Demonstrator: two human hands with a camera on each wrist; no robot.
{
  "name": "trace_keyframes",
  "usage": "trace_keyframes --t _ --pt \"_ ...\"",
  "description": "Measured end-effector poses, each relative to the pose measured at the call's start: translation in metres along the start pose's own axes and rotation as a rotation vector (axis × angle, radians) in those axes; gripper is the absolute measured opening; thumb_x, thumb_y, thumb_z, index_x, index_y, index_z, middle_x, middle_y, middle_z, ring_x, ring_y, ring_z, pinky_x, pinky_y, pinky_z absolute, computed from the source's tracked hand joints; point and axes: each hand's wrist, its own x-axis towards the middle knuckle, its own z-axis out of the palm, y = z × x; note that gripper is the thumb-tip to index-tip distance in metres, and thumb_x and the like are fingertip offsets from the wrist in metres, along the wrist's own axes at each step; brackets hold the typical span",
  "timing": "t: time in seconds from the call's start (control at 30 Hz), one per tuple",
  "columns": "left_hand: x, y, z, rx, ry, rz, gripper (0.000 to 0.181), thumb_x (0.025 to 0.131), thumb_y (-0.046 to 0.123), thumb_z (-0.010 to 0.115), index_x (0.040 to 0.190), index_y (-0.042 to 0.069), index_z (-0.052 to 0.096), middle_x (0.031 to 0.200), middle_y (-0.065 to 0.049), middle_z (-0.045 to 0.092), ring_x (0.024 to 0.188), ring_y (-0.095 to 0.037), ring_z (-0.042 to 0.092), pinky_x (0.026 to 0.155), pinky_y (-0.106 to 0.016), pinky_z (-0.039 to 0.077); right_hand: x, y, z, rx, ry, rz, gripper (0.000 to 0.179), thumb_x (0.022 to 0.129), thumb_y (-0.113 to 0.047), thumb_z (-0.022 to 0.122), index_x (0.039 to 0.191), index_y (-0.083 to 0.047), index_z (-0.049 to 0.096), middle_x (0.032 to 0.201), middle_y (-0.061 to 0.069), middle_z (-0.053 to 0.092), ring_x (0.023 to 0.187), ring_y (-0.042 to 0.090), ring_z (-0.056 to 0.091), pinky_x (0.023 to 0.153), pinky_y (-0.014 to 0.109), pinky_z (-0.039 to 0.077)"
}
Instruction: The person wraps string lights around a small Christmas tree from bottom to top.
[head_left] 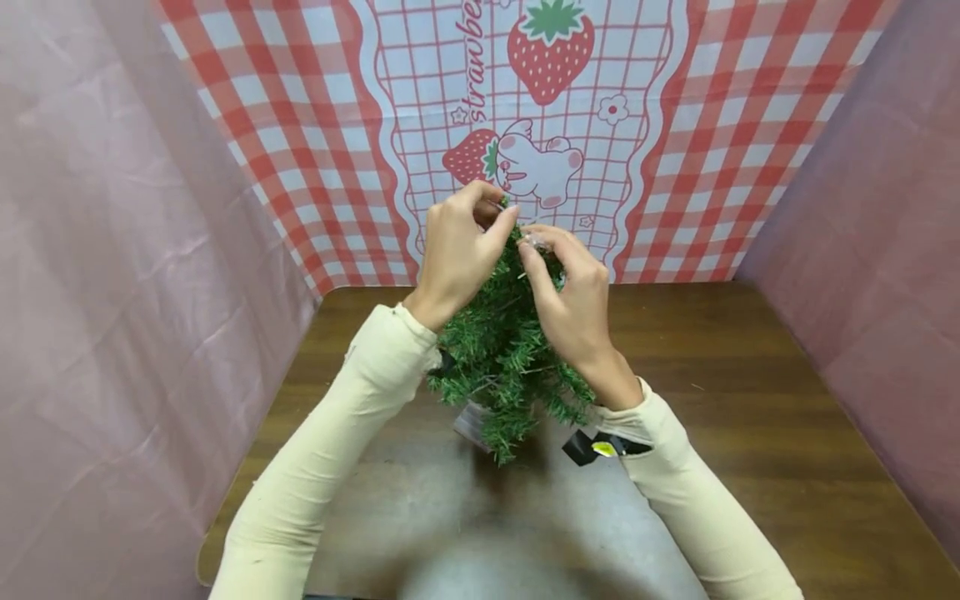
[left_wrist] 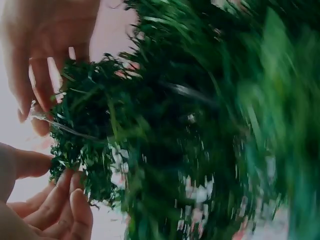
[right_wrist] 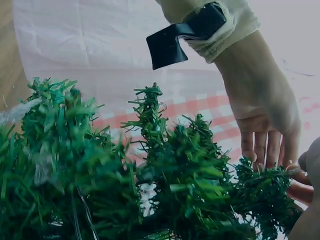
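Note:
A small artificial Christmas tree (head_left: 510, 342) stands on the table between the two hands. My left hand (head_left: 459, 250) pinches the green tip at its top; in the left wrist view the thumb and fingers (left_wrist: 70, 192) meet at that tip. Just to the right, my right hand (head_left: 576, 296) pinches a thin clear wire (left_wrist: 75, 131), which runs from its fingertips into the branches. Through the right wrist view, more clear strands (right_wrist: 86, 215) lie among the needles, and a translucent piece (right_wrist: 46, 170) shows on the branches, too blurred to name.
The brown wooden table (head_left: 712, 400) carries the tree. Behind it hangs a red-and-white checked cloth (head_left: 720, 150) with strawberry prints. Pink curtains (head_left: 120, 275) close both sides. A black strap device (head_left: 626, 446) sits on the right wrist.

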Motion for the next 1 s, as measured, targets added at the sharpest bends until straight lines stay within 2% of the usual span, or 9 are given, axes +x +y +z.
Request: trace_keyframes --t 0.13,0.23,0.43,0.53,0.7,0.87,1.0 --pt "-0.001 -0.002 0.005 -0.104 0.065 -0.024 0.014 0.085 0.016 0.061 0.094 0.006 0.066 0.073 -0.002 0.067 0.056 -0.005 0.055 0.052 -0.019 0.045 0.002 -0.002 -0.003 -0.011 0.001 0.009 0.015 0.089 0.001 0.050 0.093 0.006 0.063 0.095 0.018 0.064 0.090 0.024 0.060 0.079 0.030 0.047" --pt "-0.005 0.000 0.007 -0.119 0.123 -0.010 0.016 0.085 0.014 0.060 0.098 0.009 0.067 0.074 -0.002 0.068 0.055 -0.004 0.056 0.050 -0.020 0.045 0.004 -0.004 -0.005 -0.029 0.008 0.029 0.016 0.090 -0.001 0.049 0.095 0.005 0.063 0.092 0.016 0.065 0.087 0.022 0.061 0.078 0.029 0.047" --pt "-0.010 0.003 0.016 -0.057 0.180 0.120 0.019 0.086 0.013 0.059 0.102 0.009 0.068 0.080 -0.003 0.069 0.061 -0.003 0.059 0.053 -0.015 0.047 0.011 -0.006 -0.010 -0.062 0.049 0.067 0.017 0.090 -0.005 0.052 0.095 0.004 0.065 0.085 0.016 0.066 0.076 0.022 0.062 0.068 0.029 0.050" --pt "-0.010 0.003 0.016 -0.078 0.173 0.169 0.018 0.085 0.012 0.059 0.101 0.007 0.068 0.085 -0.005 0.069 0.064 -0.004 0.061 0.056 -0.014 0.048 0.016 -0.005 -0.012 -0.055 0.039 0.105 0.018 0.090 -0.008 0.052 0.096 0.002 0.066 0.081 0.016 0.065 0.069 0.024 0.062 0.062 0.028 0.049" --pt "-0.010 -0.003 0.010 -0.146 0.114 0.158 0.020 0.085 0.011 0.060 0.103 0.006 0.067 0.095 -0.005 0.067 0.078 -0.007 0.061 0.062 -0.017 0.050 0.026 0.000 -0.010 -0.023 0.001 0.162 0.019 0.090 -0.012 0.054 0.098 -0.001 0.067 0.082 0.014 0.064 0.063 0.025 0.060 0.053 0.021 0.045" --pt "-0.008 -0.005 0.010 -0.154 0.078 0.184 0.020 0.084 0.011 0.061 0.103 0.007 0.066 0.105 -0.005 0.062 0.096 -0.009 0.056 0.068 -0.019 0.050 0.032 0.002 -0.009 -0.006 0.012 0.079 0.016 0.088 -0.008 0.055 0.093 0.003 0.067 0.077 0.014 0.062 0.051 0.024 0.057 0.045 0.016 0.043" --pt "-0.009 -0.007 0.008 -0.134 0.084 0.219 0.021 0.084 0.011 0.061 0.104 0.006 0.065 0.105 -0.004 0.063 0.097 -0.008 0.055 0.070 -0.020 0.048 0.035 0.003 -0.006 -0.002 0.018 0.033 0.017 0.089 -0.007 0.054 0.088 0.005 0.066 0.069 0.016 0.061 0.046 0.022 0.055 0.042 0.015 0.042"
